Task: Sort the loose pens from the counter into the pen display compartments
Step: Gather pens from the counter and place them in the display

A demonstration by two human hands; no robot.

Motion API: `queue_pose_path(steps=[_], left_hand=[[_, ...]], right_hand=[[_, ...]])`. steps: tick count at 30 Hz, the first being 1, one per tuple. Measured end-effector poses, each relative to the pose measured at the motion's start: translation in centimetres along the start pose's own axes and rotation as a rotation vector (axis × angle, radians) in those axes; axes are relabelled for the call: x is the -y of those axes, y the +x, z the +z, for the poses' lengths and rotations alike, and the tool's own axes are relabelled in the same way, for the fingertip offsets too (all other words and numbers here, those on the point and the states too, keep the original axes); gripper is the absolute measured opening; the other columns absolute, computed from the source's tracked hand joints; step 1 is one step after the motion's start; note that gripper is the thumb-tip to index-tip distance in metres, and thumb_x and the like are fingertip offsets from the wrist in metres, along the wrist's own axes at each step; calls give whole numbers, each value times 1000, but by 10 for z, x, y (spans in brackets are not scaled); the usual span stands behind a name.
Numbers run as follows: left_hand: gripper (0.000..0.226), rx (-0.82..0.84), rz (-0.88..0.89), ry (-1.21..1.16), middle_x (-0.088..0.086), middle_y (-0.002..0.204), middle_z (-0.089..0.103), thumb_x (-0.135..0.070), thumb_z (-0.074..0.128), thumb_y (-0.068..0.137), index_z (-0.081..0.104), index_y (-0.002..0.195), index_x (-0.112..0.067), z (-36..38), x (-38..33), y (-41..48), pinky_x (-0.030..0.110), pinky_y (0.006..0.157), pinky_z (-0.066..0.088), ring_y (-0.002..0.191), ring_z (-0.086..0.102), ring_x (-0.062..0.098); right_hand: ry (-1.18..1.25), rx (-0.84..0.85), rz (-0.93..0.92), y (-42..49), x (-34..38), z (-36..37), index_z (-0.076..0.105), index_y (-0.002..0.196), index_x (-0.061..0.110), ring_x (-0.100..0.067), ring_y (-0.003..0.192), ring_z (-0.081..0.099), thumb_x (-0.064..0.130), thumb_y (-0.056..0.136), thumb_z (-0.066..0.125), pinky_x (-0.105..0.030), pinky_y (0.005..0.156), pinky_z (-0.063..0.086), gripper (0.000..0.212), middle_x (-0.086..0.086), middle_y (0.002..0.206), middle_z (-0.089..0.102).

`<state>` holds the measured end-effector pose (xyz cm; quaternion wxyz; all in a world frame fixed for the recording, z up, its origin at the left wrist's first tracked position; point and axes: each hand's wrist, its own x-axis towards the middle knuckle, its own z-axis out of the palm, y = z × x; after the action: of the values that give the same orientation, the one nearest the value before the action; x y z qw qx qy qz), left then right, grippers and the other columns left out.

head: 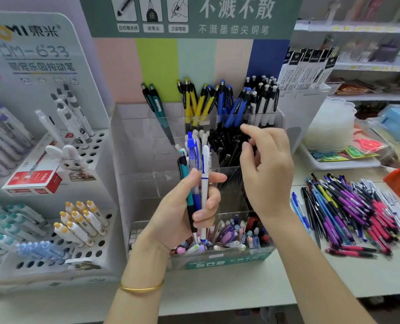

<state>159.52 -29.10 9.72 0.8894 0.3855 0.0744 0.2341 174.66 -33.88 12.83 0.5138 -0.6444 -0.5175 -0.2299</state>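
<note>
My left grip (pixel 182 213) is clamped round a bunch of pens (pixel 203 174), teal, blue and white, held upright at the centre, in front of the clear pen display (pixel 147 141). My right grip (pixel 269 174) hovers at 2 o'clock from it, beside the black pens (pixel 227 146) in a middle compartment. Blur hides whether it pinches anything. The loose pens (pixel 348 211) lie heaped on the desk (pixel 241 284) at 3 o'clock.

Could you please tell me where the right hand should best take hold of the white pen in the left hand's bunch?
Probably pinch the upper barrel from the right. The white pen stands upright at the right edge of the bunch, its top half bare above the left hand, whose fingers wrap the middle. The right hand hovers on that side.
</note>
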Motion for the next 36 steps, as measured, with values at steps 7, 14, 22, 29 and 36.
queue_pose_path(steps=[7,14,22,29,36], left_hand=[[34,27,-45,166,-3,58,55,-27,38,98,55,79,-5,5,-6,-3,16,41,32,42,35,5],[22,-105,-12,298,12,73,64,-14,44,86,63,90,-4,0,-13,-13,25,55,53,57,59,17],[34,-360,-64,506,1,89,72,0,36,92,68,102,-8,-3,-18,-18,25,72,54,76,60,11],[17,-421,51,499,-1,59,43,-13,48,98,63,104,-8,-5,-19,-21,18,35,31,41,32,7],[19,-422,83,320,-2,60,36,-17,52,88,54,106,-13,-8,-23,-23,18,36,26,43,28,7]], right_hand=[[535,615,341,2,28,-10,65,110,22,-9,85,64,21,88,66,-38,80,54,21,11,87,66],[625,679,444,2,34,-6,68,102,20,-17,80,66,13,86,69,-33,75,57,18,2,90,69],[713,628,537,1,35,0,64,106,23,-11,80,61,5,91,58,-23,67,54,24,0,91,63],[691,594,522,1,33,-3,57,103,15,-9,53,56,8,94,54,-21,45,44,12,-4,78,58],[507,172,250,9,36,8,48,117,22,-28,75,63,14,95,53,-38,60,55,24,-5,90,57]])
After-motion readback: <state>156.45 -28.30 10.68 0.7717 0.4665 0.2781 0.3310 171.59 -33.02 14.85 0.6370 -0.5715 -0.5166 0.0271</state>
